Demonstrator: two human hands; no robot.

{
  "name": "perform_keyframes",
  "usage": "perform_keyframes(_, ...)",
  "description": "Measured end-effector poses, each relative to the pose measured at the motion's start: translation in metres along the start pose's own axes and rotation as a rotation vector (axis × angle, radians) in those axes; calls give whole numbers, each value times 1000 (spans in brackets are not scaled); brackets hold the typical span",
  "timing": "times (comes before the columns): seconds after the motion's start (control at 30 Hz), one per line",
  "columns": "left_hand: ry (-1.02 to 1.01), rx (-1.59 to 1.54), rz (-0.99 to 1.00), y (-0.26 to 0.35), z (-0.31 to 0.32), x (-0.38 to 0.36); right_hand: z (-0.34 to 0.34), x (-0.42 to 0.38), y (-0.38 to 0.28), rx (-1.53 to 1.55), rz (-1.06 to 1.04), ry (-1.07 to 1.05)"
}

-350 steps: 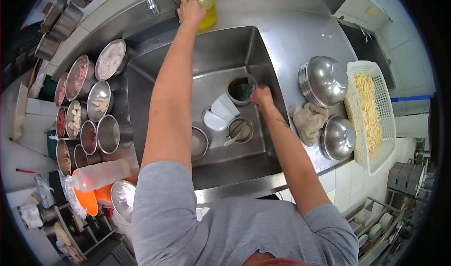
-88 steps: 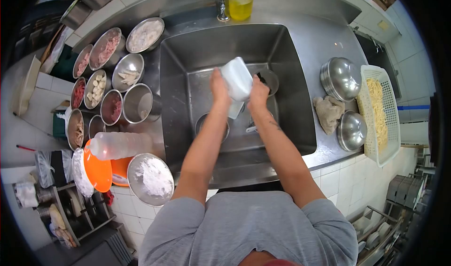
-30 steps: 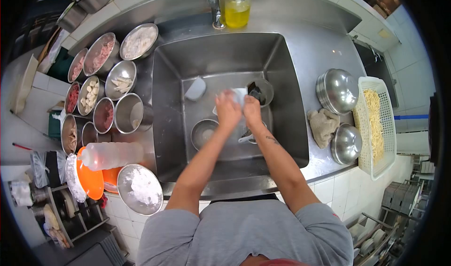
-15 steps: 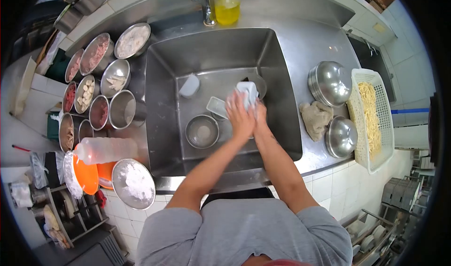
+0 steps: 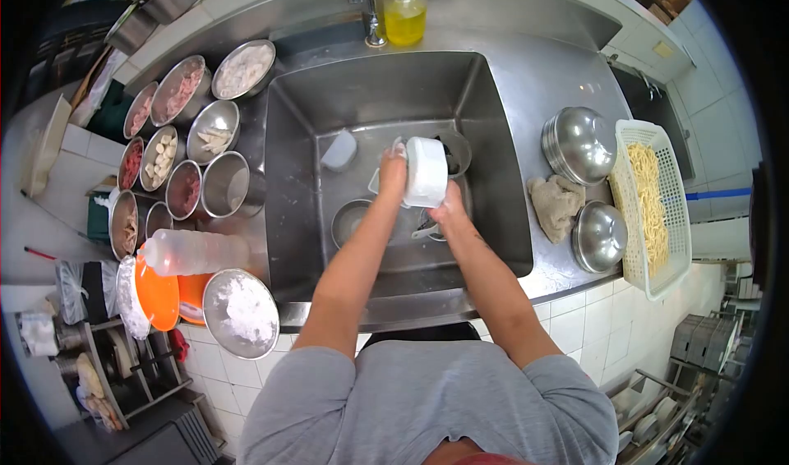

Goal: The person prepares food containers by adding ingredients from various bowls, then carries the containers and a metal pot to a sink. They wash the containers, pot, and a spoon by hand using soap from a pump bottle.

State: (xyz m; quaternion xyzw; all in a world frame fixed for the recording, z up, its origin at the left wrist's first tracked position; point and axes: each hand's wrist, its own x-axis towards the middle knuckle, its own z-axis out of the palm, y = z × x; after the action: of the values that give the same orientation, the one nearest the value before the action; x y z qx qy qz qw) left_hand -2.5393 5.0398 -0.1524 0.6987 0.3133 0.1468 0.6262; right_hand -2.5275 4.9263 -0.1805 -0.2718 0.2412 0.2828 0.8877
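Note:
Over the sink (image 5: pixel 288 218) I hold a white plastic container (image 5: pixel 427 173) up, tilted on its side. My left hand (image 5: pixel 394 174) is closed on its left side, with whitish suds at the fingertips. My right hand (image 5: pixel 449 205) grips it from the lower right. Below, partly hidden by my left forearm, a round metal bowl (image 5: pixel 348 218) sits on the sink floor. Farther back lies a pale tub (image 5: pixel 339 150). Behind the container, a clear bowl (image 5: pixel 461 153) with something dark in it is partly covered. A light-handled utensil (image 5: pixel 424 232) shows between my forearms.
Metal bowls of cut food (image 5: pixel 182 89) crowd the left counter, beside a plastic bottle (image 5: pixel 197 251) and a bowl of white powder (image 5: pixel 246 313). Soap (image 5: pixel 405 17) stands by the faucet (image 5: pixel 371 21). On the right are upturned bowls (image 5: pixel 579 145), a cloth (image 5: pixel 556 204) and a noodle basket (image 5: pixel 680 235).
The white container has turned and now shows a broad side. My left hand has moved from over my right hand to the container's left side, and the two hands are farther apart.

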Motion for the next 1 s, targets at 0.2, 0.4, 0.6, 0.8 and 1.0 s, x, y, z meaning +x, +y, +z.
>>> perform_keyframes(0.2, 168, -548, -277, -3, -7, 10, 28, -33, -16, -397, -31, -45)
perform_keyframes(0.4, 1, -216, -175, 34, 9, -49, 33, -33, -18, -503, -248, 18)
perform_keyframes(0.6, -594, 974, 993, 20, -15, -73, 7, -20, -47, -298, -92, 100)
perform_keyframes(0.8, -553, 878, 666, -7, 5, -32, 14, -22, -25, -304, -116, 58)
perform_keyframes(1.0, -627, 1018, 998, 6, -24, -51, 4, -22, -33, -470, -67, 93)
